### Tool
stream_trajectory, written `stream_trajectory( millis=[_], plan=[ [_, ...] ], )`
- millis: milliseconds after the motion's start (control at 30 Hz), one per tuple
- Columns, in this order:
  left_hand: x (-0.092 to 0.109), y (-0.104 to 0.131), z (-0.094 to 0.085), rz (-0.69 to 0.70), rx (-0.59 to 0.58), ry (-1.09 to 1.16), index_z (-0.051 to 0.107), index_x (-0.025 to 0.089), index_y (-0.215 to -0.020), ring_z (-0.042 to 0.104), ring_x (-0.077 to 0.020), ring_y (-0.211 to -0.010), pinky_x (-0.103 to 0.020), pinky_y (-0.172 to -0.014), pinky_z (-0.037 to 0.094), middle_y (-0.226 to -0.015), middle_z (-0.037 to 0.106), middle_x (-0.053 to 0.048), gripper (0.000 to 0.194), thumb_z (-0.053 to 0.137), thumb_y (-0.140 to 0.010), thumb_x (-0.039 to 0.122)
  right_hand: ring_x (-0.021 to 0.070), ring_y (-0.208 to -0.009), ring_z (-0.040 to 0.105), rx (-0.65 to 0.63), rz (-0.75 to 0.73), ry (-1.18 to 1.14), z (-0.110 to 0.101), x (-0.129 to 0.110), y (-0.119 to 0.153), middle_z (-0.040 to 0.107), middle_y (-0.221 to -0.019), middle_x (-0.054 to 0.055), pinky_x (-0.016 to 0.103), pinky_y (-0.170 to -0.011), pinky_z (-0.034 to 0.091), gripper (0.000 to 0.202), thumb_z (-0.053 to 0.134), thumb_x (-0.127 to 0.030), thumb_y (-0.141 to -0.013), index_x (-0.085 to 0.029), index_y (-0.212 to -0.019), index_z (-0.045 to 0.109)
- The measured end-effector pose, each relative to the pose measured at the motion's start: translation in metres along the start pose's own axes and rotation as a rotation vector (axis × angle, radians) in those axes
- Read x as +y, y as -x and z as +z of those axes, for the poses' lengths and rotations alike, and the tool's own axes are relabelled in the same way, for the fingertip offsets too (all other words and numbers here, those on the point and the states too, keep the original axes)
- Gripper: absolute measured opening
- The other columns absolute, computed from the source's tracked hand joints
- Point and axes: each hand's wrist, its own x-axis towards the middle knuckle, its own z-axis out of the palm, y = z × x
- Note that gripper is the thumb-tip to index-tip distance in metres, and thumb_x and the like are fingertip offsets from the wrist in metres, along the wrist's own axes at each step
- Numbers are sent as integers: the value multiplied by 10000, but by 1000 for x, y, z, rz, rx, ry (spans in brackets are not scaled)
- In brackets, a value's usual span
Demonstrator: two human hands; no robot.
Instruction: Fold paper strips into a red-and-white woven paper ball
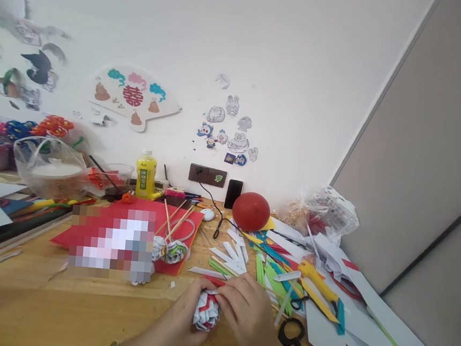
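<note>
Low in the middle of the head view, my left hand [185,317] is closed round a ball-shaped folded-paper flower [206,312], white with red zigzag strips. My right hand [247,310] pinches the upper right edge of this flower, fingers bent together. The fingertips partly cover the flower's top and sides. Beyond my hands, more folded-paper flowers [170,251] on wooden sticks [169,216] lie on a red paper sheet [193,229]. Several loose white paper strips [233,257] and green strips [275,284] are spread just past my right hand.
Black-handled scissors [292,333] and a yellow glue gun [317,288] lie to the right among paper scraps. A red balloon [251,211], a phone [233,195] and a yellow drink bottle [145,175] stand near the wall. A black cable [216,207] hangs from the socket.
</note>
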Motion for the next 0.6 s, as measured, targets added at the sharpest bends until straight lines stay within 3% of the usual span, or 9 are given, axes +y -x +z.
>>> stream_trajectory(
  millis=[333, 600],
  plan=[
    [-4, 1, 2, -19, -17, 17, 390, 247, -1044, 578, -165, -896, -257, -777, 467, -981, 559, 1, 514, 458, -624, -42, 147, -654, 509, -70, -49, 66, 1, 3, -3, 616, -726, 34, 276, -559, 413, 328, 324, -215, -958, -172, -775, 593],
    [-2, -1, 1, -46, -28, -6, 390, 233, -1054, 582, -174, -907, -268, -776, 473, -989, 572, -12, 523, 458, -611, -37, 157, -635, 496, -42, -87, 161, 6, 2, 0, 594, -690, 36, 286, -557, 393, 313, 341, -161, -939, -160, -741, 583]
  ],
)
